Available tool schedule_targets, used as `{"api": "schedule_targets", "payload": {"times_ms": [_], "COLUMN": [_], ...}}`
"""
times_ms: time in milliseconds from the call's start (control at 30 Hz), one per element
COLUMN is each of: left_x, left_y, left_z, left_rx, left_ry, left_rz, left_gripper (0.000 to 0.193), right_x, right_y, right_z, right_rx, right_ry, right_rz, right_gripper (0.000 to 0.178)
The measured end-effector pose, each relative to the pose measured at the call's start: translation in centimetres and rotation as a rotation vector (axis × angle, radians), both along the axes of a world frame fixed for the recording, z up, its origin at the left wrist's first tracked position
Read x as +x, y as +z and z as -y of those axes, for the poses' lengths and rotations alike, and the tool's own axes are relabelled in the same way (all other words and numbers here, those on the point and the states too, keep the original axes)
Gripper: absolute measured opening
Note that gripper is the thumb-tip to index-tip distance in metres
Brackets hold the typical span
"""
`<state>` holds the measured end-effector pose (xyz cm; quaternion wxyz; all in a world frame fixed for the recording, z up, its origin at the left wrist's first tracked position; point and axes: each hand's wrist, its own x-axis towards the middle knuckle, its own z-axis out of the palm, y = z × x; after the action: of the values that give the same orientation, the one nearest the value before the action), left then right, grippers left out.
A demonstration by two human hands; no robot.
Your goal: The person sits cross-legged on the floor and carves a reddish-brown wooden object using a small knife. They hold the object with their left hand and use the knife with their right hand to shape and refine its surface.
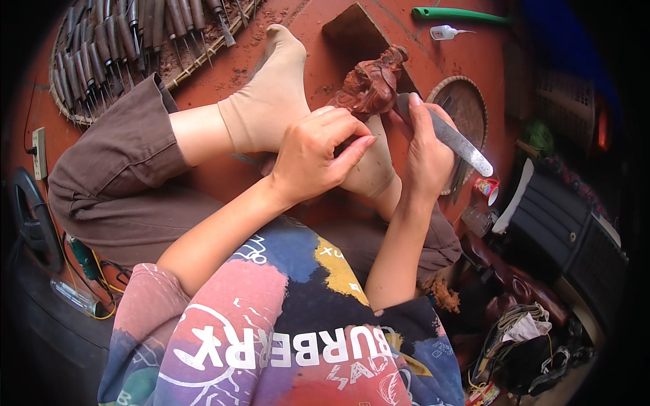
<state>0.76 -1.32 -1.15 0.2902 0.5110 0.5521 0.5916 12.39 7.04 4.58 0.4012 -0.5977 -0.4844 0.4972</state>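
A reddish-brown carved wooden figure [371, 84] lies between my feet, against a brown wooden block [357, 34]. My left hand [321, 150] is just below the figure, back upward, with fingers curled and thumb tip close to the index finger. Whatever may be in that pinch is hidden. In my right hand [431, 152] is a flat grey metal bar [464, 144] with a rounded end, my thumb pressed along it. Its other end reaches toward the figure's right side. My socked foot [271, 95] stands left of the figure; the other foot is partly behind my left hand.
A round woven tray [68, 111] at upper left bears many wooden-handled chisels [108, 44]. To the right are a smaller woven tray [467, 91], a white squeeze bottle [447, 32], a green-handled tool [460, 13] and a red cup [486, 189]. Wood chips dot the red tiles.
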Motion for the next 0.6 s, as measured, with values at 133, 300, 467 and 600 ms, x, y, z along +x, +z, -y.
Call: {"api": "schedule_targets", "payload": {"times_ms": [133,300,467,600], "left_x": [-0.1,0.2,-0.2,0.2], "left_y": [-0.3,-0.1,-0.4,-0.2], "left_z": [-0.2,-0.1,-0.5,-0.2], "left_rx": [0.025,0.018,0.031,0.011], "left_ry": [0.017,0.003,0.027,0.003], "left_rz": [-0.026,-0.025,-0.072,-0.047], "left_gripper": [0.006,0.006,0.005,0.006], "right_x": [-0.8,-0.8,-0.9,-0.3], "right_y": [0.0,0.1,-0.4,-0.4], "right_z": [-0.3,-0.1,-0.9,0.1], "right_rx": [0.114,-0.045,0.130,-0.016], "right_ry": [0.123,-0.089,0.130,-0.030], "right_rz": [0.310,-0.080,0.271,-0.060], "right_gripper": [0.023,0.025,0.022,0.025]}}
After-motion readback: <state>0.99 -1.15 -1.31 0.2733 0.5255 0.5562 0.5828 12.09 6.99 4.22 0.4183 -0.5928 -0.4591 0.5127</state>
